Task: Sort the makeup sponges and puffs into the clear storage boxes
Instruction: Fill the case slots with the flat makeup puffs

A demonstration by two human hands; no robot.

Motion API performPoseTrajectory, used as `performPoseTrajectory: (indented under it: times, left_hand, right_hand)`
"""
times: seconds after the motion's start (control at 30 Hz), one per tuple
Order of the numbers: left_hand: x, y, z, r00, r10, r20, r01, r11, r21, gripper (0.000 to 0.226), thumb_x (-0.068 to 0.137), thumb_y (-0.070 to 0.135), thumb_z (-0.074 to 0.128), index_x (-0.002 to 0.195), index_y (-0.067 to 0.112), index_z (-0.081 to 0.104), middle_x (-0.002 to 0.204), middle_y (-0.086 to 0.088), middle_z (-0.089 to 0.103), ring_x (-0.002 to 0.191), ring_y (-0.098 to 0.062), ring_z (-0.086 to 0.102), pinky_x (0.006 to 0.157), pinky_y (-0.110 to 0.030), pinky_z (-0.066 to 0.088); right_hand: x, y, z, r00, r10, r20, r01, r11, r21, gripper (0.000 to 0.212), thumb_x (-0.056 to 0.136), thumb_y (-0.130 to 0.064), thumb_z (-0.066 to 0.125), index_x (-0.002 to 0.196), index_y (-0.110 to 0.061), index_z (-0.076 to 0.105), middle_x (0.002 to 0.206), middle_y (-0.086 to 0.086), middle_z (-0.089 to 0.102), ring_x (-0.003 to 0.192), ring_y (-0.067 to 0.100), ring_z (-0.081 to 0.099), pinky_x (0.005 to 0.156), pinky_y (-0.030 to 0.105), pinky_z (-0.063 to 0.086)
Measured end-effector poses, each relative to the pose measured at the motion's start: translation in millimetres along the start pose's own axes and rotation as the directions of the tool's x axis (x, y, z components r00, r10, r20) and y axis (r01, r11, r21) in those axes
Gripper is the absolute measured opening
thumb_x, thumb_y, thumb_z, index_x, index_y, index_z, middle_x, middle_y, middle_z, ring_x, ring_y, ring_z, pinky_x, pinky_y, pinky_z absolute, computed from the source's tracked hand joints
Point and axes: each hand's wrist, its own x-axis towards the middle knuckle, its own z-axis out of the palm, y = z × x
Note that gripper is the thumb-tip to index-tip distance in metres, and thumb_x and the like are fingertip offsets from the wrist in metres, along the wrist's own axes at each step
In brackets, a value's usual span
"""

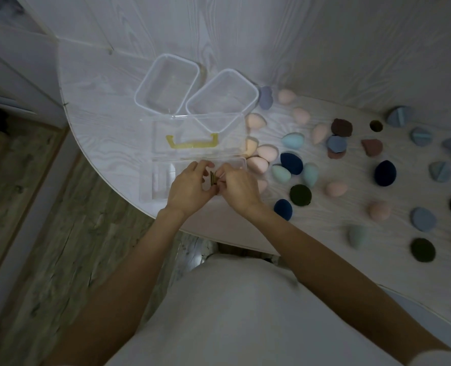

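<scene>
Both hands, left and right, pinch latch on box; opening step. Next: load sponges.

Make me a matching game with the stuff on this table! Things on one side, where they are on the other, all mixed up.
Things:
1. yellow handle
2. two lidless clear boxes
3. both hands: left hand, right hand
4. scattered sponges and puffs

Places:
A. spread over the right part of the table
B. at the near table edge, at the latch of the clear case
C. on the raised lid of the clear case
D. side by side at the far end, behind the case

Pairs: 1-C, 2-D, 3-B, 4-A
</scene>
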Motion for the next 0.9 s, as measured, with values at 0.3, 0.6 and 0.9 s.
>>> performPoseTrajectory:
  times: [0.3,0.6,0.9]
  left_hand:
    - [1.6,1.5,4.0,1.0,0.01,-0.003,-0.01,0.995,0.102,0.027,0.081,0.032,0.067,0.105,0.022,0.063,0.108,-0.003,0.054,0.085,-0.02,0.058,0.063,-0.026,0.041]
    - [6.6,13.1,13.6,0.996,-0.032,-0.078,0.036,0.998,0.058,0.023,0.081,0.018,0.068,0.103,0.013,0.066,0.103,-0.011,0.056,0.08,-0.025,0.063,0.071,-0.026,0.046]
    - [20.8,27.4,20.0,0.988,-0.089,-0.128,0.092,0.996,0.018,0.02,0.079,0.017,0.071,0.098,0.011,0.068,0.099,-0.011,0.058,0.075,-0.025,0.064,0.069,-0.026,0.05]
  right_hand:
    - [-3.6,19.1,-27.0,0.997,-0.075,-0.005,0.074,0.959,0.275,0.011,0.092,-0.013,0.05,0.103,-0.013,0.048,0.088,0.006,0.07,0.076,0.018,0.063,0.064,0.037,0.051]
    - [52.7,105.8,-94.5,0.969,0.101,-0.227,-0.064,0.984,0.166,0.019,0.09,-0.003,0.051,0.102,-0.008,0.064,0.105,0.008,0.068,0.096,0.021,0.062,0.083,0.028,0.047]
    - [70.6,186.4,-128.2,0.906,0.14,-0.4,-0.2,0.973,-0.113,0.023,0.087,-0.002,0.049,0.102,-0.007,0.065,0.105,0.015,0.065,0.096,0.032,0.058,0.083,0.038,0.046]
